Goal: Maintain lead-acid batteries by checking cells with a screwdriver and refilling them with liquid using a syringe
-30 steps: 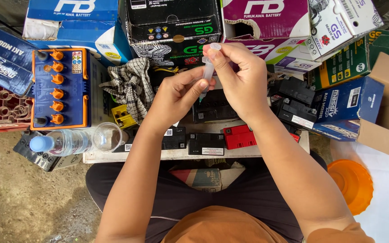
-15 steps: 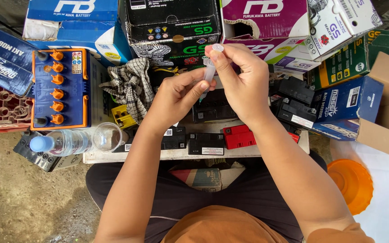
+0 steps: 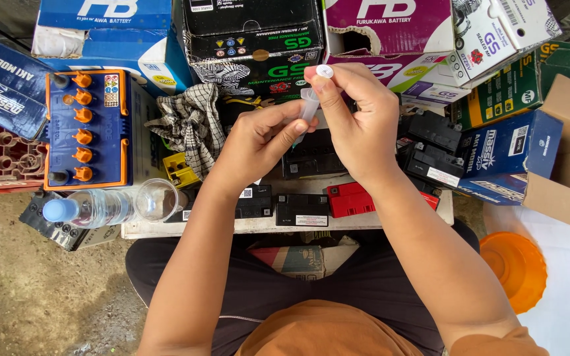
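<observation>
My two hands meet above a black battery [image 3: 311, 158] on a small white table [image 3: 186, 229]. Between them is a clear plastic syringe [image 3: 309, 105], held upright. My right hand [image 3: 357, 125] grips its upper part, with the thumb by the plunger top [image 3: 324, 70]. My left hand [image 3: 258, 142] pinches the lower barrel from the left. The syringe tip is hidden behind my fingers.
A blue battery with orange caps [image 3: 87, 128], a checked cloth [image 3: 189, 122], a clear bottle lying down [image 3: 90, 209] and a glass cup [image 3: 156, 200] are at left. Small black and red batteries [image 3: 351, 200] line the table front. Cardboard boxes stand behind; an orange bowl [image 3: 516, 270] lies at right.
The plunger top has gone down a little toward the barrel under my right hand. Both hands have stayed in nearly the same place.
</observation>
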